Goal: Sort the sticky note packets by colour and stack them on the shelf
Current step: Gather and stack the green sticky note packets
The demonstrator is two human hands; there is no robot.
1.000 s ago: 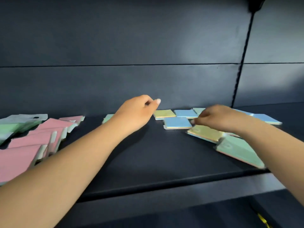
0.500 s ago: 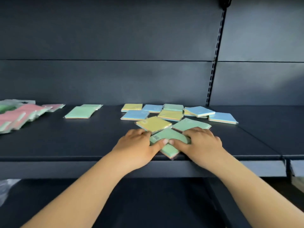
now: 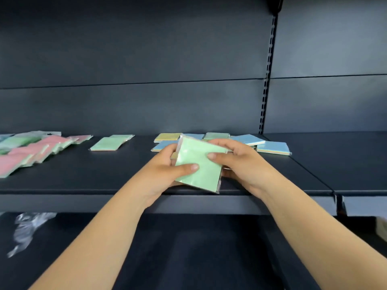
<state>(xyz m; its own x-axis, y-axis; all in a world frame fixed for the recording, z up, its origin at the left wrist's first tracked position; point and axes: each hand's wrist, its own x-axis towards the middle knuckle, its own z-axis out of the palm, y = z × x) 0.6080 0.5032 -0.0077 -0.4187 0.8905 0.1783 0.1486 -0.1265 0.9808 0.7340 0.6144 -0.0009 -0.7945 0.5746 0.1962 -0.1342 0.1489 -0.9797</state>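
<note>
A green sticky note packet [image 3: 199, 166] is lifted and tilted towards me above the front of the dark shelf [image 3: 83, 185]. My left hand [image 3: 165, 170] grips its left side with the thumb across its face. My right hand [image 3: 238, 162] grips its right side, thumb on top. Behind them lie loose packets: a yellow packet [image 3: 167, 136], blue packets [image 3: 272, 147], and a green packet [image 3: 216, 135]. A small green stack [image 3: 109, 143] lies further left. Pink packets [image 3: 31, 149] and green ones overlap at the far left.
A slotted upright [image 3: 267, 86] divides the back panel at the right. The shelf continues right past a seam [image 3: 335, 193]. Crumpled clear plastic [image 3: 27, 229] lies on the lower shelf at the left.
Both hands have lifted a green packet off the shelf and tilted it up; half a second ago they pressed on it flat at the shelf's front edge.
</note>
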